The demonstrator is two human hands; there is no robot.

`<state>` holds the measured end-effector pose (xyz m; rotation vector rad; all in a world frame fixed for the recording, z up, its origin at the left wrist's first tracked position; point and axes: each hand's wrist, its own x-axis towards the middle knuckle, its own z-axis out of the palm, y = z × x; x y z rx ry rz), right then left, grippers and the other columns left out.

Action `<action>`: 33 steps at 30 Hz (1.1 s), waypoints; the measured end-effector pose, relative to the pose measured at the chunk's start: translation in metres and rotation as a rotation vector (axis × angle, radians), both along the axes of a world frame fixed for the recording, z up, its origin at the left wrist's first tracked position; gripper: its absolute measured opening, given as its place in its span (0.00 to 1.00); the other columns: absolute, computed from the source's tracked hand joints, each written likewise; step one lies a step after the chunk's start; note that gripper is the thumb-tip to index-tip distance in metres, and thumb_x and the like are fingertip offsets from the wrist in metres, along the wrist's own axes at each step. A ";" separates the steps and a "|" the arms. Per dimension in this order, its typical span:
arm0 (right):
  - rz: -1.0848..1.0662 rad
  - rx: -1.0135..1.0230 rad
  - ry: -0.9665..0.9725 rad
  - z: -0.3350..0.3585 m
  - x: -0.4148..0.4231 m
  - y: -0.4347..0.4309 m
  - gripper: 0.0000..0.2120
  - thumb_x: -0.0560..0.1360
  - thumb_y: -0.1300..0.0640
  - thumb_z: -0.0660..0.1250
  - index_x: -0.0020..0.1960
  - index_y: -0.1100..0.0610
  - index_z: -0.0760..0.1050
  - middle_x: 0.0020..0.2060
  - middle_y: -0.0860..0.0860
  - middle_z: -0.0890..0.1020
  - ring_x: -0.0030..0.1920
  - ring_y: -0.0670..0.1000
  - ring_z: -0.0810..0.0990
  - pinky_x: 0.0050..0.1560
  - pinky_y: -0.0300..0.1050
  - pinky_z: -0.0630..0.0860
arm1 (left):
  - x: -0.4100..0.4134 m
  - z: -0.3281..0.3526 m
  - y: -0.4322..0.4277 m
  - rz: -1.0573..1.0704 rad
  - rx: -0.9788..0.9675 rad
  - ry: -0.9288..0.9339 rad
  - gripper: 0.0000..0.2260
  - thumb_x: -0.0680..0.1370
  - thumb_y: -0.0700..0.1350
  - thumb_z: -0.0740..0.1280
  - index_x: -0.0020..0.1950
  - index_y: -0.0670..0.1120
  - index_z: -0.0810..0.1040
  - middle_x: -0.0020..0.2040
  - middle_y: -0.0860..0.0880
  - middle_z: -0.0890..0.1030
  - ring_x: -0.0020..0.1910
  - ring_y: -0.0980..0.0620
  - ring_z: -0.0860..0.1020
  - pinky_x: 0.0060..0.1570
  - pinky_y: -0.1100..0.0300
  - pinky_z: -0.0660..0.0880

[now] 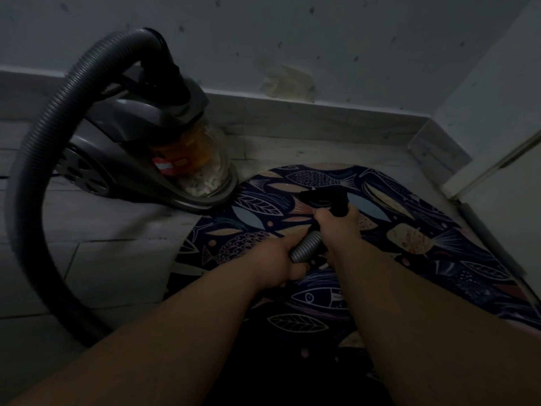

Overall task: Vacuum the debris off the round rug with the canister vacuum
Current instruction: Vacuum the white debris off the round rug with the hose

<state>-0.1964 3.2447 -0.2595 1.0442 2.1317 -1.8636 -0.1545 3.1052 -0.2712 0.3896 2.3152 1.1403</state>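
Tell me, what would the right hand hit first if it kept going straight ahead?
Probably the round rug, just past the black nozzle the right hand grips; depth is hard to judge.

Dark round rug w/ fish & leaf print lies flat, grey canister vacuum at rug's far-left edge, pale bits in clear bin, ribbed hose arching left of rug, black handle end over rug's middle.

A speckled pale wall with a scuffed patch fills the top, a baseboard below it, grey floor tiles lower left, a white door at right.
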 end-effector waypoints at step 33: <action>0.145 0.099 -0.010 0.001 -0.029 0.015 0.39 0.78 0.54 0.65 0.80 0.44 0.43 0.70 0.59 0.68 0.57 0.60 0.74 0.57 0.57 0.76 | -0.009 0.011 0.023 0.032 -0.097 0.067 0.37 0.78 0.50 0.66 0.78 0.52 0.44 0.73 0.47 0.65 0.68 0.50 0.69 0.55 0.73 0.62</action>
